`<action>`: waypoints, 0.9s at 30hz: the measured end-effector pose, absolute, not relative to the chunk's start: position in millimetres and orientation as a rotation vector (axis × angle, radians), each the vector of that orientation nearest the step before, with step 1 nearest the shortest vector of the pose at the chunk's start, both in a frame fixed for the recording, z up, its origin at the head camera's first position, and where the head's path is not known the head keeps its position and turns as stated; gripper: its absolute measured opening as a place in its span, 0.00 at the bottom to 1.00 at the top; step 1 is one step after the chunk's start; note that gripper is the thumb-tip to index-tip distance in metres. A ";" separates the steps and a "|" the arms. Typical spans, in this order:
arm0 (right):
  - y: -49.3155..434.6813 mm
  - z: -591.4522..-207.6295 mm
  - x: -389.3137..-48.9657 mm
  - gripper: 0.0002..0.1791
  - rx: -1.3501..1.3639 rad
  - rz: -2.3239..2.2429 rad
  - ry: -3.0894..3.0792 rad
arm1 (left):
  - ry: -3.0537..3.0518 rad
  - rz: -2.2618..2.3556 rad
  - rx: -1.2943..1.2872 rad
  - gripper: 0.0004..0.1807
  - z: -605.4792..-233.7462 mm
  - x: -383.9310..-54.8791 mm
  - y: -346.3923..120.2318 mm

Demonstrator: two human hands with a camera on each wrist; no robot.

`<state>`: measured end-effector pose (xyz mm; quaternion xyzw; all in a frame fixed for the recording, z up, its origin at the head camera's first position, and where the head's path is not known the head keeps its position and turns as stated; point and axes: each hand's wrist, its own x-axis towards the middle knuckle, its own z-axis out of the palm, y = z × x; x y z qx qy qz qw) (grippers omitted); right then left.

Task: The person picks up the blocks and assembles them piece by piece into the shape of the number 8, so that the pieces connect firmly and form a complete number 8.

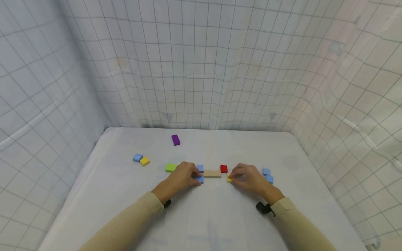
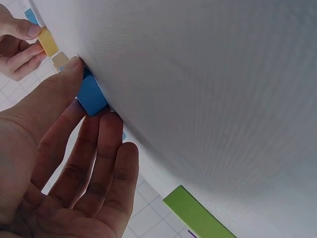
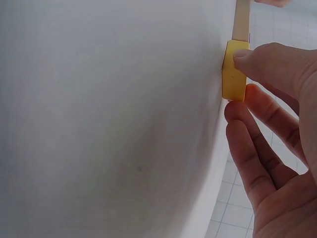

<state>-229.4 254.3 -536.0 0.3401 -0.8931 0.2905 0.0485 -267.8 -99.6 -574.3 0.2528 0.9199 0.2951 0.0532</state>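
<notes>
Thumb and fingers of my left hand (image 1: 182, 177) pinch a blue block (image 2: 92, 96) at the left end of a plain wooden bar (image 1: 212, 174). Another small blue block (image 1: 200, 168) lies just behind it. To the right of the bar, my right hand (image 1: 250, 178) pinches a yellow block (image 3: 234, 74) low over the white tabletop, its thumb against one face. In the head view a gap shows between the yellow block and the bar. A red block (image 1: 224, 169) lies behind the bar's right end. Partly covered by my left hand is a lime green block (image 1: 170, 167).
A purple block (image 1: 176, 139) lies farther back on the white table (image 1: 213, 216). At the left are a marked blue block (image 1: 137, 157) and a yellow one (image 1: 144, 161); two blue blocks (image 1: 266, 171) lie beyond my right hand. Checked curtains (image 1: 201, 69) surround the table.
</notes>
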 end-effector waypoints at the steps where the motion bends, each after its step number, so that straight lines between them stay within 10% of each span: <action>1: 253.3 -536.3 -229.4 0.11 1.044 0.888 -2.719 | 2.796 0.897 0.769 0.18 -574.7 -267.7 -99.8; 27: 235.5 -536.7 -232.0 0.10 1.147 0.909 -2.683 | 2.820 0.875 0.777 0.17 -578.3 -268.9 -100.5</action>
